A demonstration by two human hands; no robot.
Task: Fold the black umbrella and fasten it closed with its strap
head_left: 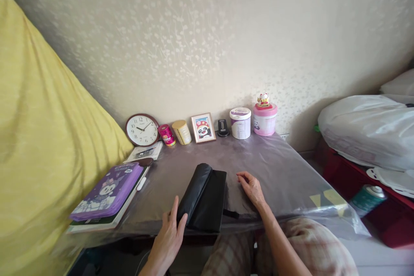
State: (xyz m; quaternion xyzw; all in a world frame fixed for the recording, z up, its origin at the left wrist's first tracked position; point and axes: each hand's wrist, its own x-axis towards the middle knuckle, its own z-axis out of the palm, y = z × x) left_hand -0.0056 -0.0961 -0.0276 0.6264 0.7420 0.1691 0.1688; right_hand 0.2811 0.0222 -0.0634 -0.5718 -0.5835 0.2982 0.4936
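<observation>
A black, partly rolled-up pouch or sheet (pixel 207 202) lies near the front edge of the table. Its left side forms a thick roll, while the right part is flat. A short black strap (pixel 231 214) sticks out at its lower right. My left hand (pixel 170 230) is at the near left end of the roll, thumb and forefinger apart, the forefinger against it. To the right of the pouch, my right hand (pixel 250 186) is over the tabletop with loosely bent fingers and nothing visible in them.
The table (pixel 268 159) has a clear plastic cover. A purple case (pixel 108 192) lies on books at left. Along the wall stand a clock (pixel 142 130), pink can (pixel 167 135), yellow-lidded can (pixel 181 132), picture frame (pixel 203 128) and two tubs (pixel 240 124). A spray can (pixel 368 199) is at right.
</observation>
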